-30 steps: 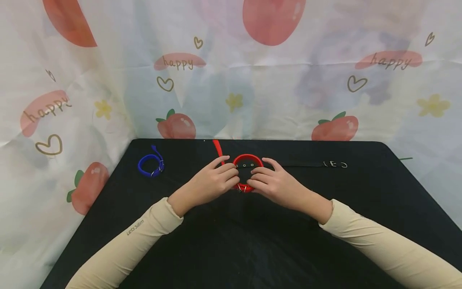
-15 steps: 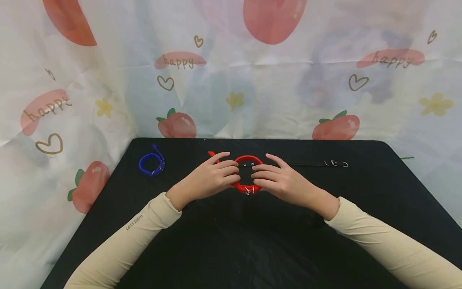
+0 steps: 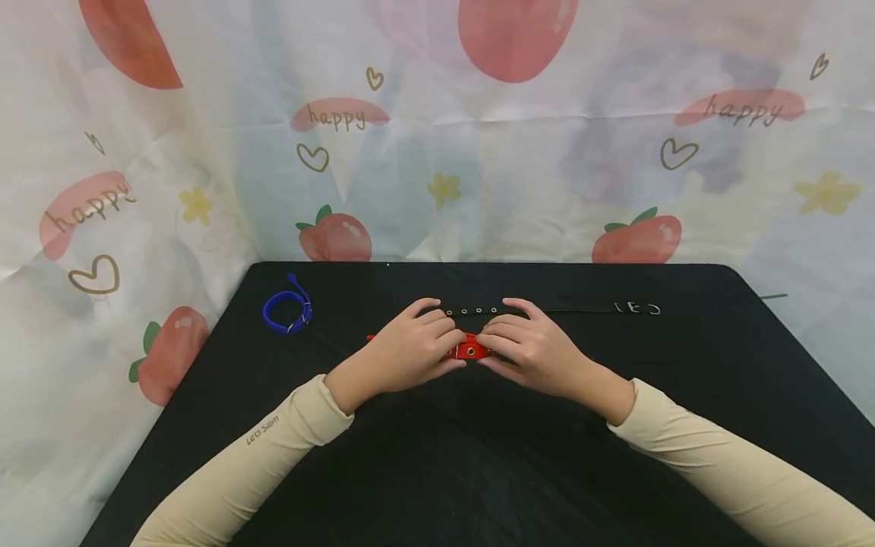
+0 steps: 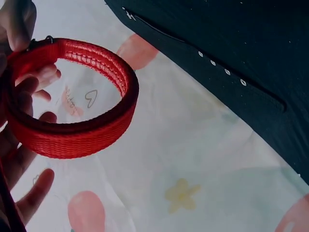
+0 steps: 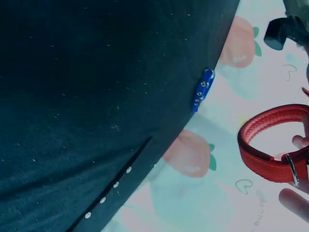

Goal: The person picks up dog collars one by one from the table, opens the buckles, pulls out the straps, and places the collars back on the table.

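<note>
A red collar, buckled into a loop, is held up over the table between both hands. The left hand grips its left side with curled fingers. On the opposite side the right hand pinches the band between fingers and thumb. An eyelet in the band faces the head camera. In the left wrist view the padded loop of the collar shows whole. A metal D-ring sits on it in the right wrist view. The fingers hide much of the buckle area.
Behind the hands a black strap with eyelets and metal rings lies straight across the black table. A blue collar, buckled in a loop, lies at the far left. A printed cloth hangs behind and beside the table.
The red collar has been tilted: its round opening faced the head camera before, and now the band's outer side shows. Its loose red end at the left has swung lower.
</note>
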A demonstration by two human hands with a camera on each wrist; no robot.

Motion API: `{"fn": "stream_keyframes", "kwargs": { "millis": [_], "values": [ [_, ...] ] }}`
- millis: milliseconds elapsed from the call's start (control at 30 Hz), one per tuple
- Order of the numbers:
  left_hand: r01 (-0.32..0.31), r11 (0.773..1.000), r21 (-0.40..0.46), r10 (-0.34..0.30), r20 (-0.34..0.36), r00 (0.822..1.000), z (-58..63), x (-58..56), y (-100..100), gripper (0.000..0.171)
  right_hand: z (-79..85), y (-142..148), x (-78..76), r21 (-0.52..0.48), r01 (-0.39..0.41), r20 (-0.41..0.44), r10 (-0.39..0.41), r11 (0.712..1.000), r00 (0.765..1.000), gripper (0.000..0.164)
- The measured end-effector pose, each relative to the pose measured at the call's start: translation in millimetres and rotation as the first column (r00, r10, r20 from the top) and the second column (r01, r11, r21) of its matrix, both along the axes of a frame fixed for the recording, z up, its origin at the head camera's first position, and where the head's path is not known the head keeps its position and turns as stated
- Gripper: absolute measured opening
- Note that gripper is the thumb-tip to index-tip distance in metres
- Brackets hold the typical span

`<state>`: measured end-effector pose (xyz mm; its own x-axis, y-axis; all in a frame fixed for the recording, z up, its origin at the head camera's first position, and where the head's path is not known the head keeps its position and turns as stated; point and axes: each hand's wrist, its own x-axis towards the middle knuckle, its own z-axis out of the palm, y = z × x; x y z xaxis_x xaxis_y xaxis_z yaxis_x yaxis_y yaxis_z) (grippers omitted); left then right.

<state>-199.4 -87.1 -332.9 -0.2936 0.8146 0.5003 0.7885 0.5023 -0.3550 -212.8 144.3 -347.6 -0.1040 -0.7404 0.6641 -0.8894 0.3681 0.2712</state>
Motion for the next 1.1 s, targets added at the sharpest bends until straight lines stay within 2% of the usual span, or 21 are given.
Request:
{"fn": "stream_keyframes", "kwargs": {
  "millis": [133,267,467,600,800,967,1100],
  "values": [
    [-0.034,0.999,0.042,0.033,0.021,0.999,-0.5,1.8,0,0.021,2.5,0,0.5,-0.038,0.002,0.018,-0.001,0.999,1.0,0.026],
    [-0.052,0.995,0.084,0.051,0.01,0.999,-1.5,2.5,0,0.021,6.5,-4,2.0,-0.06,-0.002,0.018,0.003,0.998,1.0,0.03],
    [-0.049,0.995,0.09,0.055,-0.073,0.996,-3.0,1.9,0,0.02,8.1,-8,2.5,-0.022,0.003,-0.084,-0.005,1.0,0.996,0.031],
    [-0.035,0.996,0.085,0.044,-0.103,0.994,-2.4,1.2,-2,0.018,7.5,-5,1.1,-0.039,-0.026,-0.148,0.02,0.999,0.989,0.032],
    [-0.049,0.995,0.086,0.059,-0.125,0.99,-2.7,-0.5,-4,0.022,11.2,-3,2.4,-0.043,-0.038,-0.163,0.03,0.998,0.986,0.034],
    [-0.044,0.993,0.112,0.058,-0.124,0.991,-3.0,-0.8,-1,0.024,11.7,-5,2.7,-0.041,-0.016,-0.124,0.01,0.999,0.992,0.03],
    [-0.03,0.982,0.184,0.045,-0.08,0.996,-4.6,-0.7,-2,0.026,6.3,0,-3.4,-0.082,-0.024,0.025,0.026,0.996,0.999,0.033]
  ]
}}
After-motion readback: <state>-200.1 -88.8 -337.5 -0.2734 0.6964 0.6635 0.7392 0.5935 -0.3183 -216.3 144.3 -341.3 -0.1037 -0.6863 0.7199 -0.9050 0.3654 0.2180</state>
